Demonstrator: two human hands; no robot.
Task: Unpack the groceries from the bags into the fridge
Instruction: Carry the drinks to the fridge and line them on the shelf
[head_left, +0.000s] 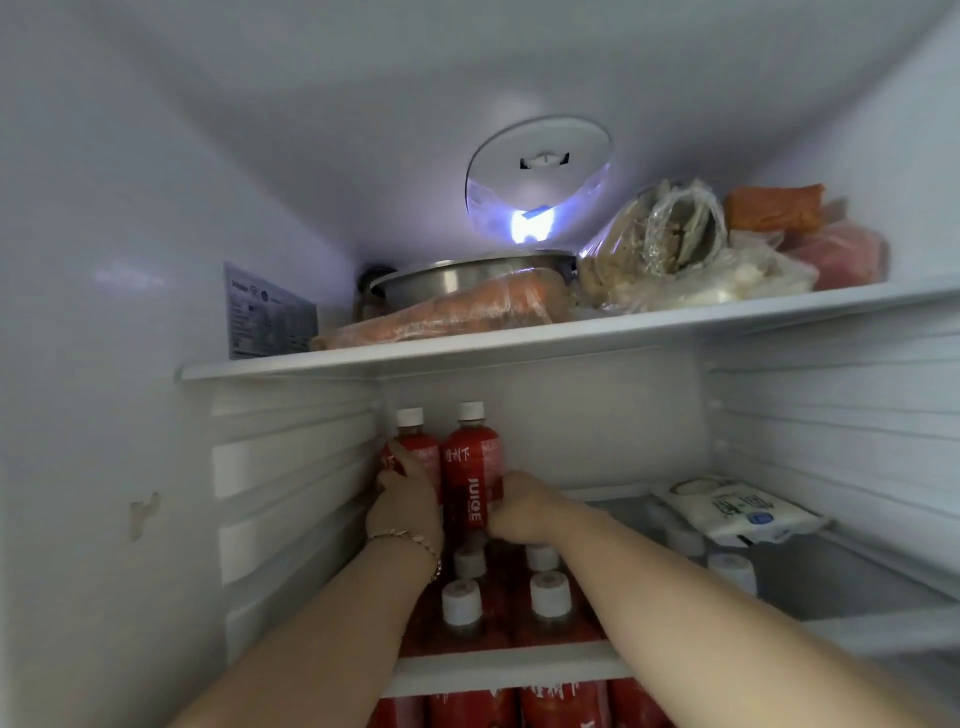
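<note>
Both my arms reach into the open fridge, onto its middle shelf (519, 662). My left hand (408, 501) grips a red juice bottle (415, 447) with a white cap at the back left. My right hand (524, 506) grips a second red juice bottle (471, 467), labelled JUICE, right beside the first. Both bottles stand upright. Several more red juice bottles (460, 605) with white caps stand in front of them on the same shelf, between my forearms.
The upper shelf (545, 338) holds a wrapped carrot (457, 312), a steel pot (467, 278) and bagged food (675, 249). A white packet (737, 512) lies at the middle shelf's right. More red bottles (519, 706) stand on the shelf below. Fridge walls close both sides.
</note>
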